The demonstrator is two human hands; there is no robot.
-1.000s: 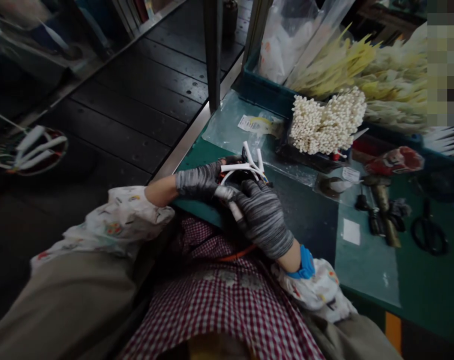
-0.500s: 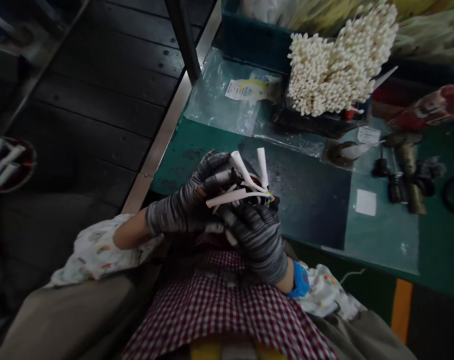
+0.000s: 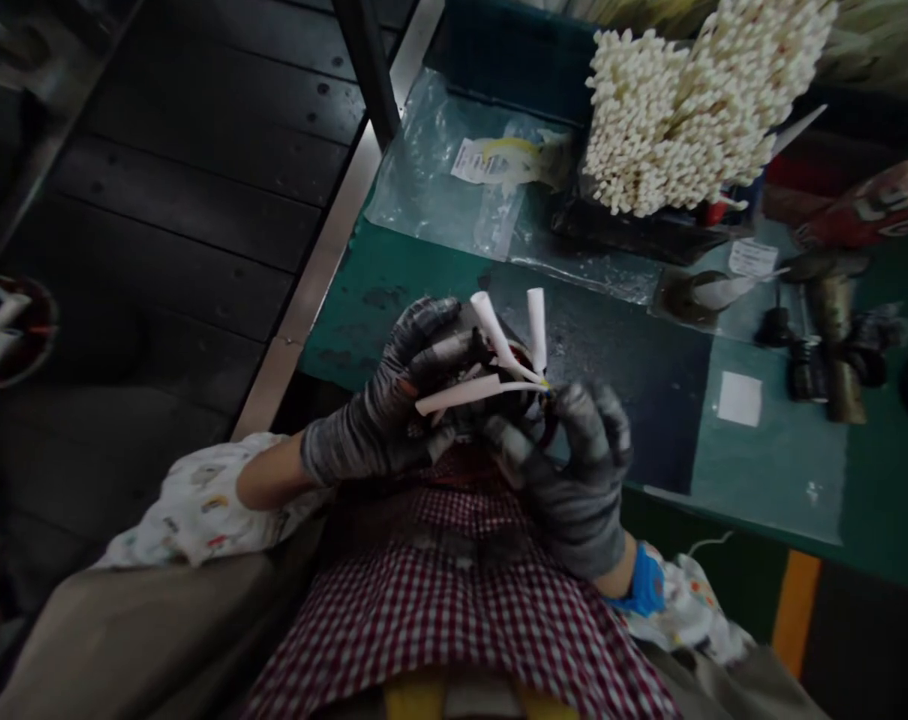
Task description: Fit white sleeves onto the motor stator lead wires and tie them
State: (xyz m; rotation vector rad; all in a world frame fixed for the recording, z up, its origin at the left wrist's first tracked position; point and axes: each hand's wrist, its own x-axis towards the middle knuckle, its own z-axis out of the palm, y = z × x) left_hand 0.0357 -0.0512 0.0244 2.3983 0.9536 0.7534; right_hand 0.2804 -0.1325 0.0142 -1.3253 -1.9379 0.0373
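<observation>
My left hand [image 3: 386, 400], in a grey striped knit glove, is closed around a small bundle of white paper tubes [image 3: 499, 335]. Several tubes fan out from the bundle, two pointing up and one lying sideways. A bit of yellow binding [image 3: 545, 385] shows where they meet. My right hand [image 3: 566, 470], in a matching glove with a blue band at the wrist, is just below and right of the bundle. Its fingers are spread apart, and it does not appear to grip anything. The bundle's lower end is hidden by my hands.
A dense cluster of white bead-tipped stems [image 3: 694, 120] stands beyond my hands on the green workbench [image 3: 364, 320]. A transparent plastic bag [image 3: 439, 170] lies there too, with small tools [image 3: 829, 350] to the right. A dark plank floor [image 3: 184, 200] lies left past the bench's metal edge.
My right hand has opened and moved off the bundle toward the right. The bundle has risen and turned since the oldest frame, and the view has tilted further down.
</observation>
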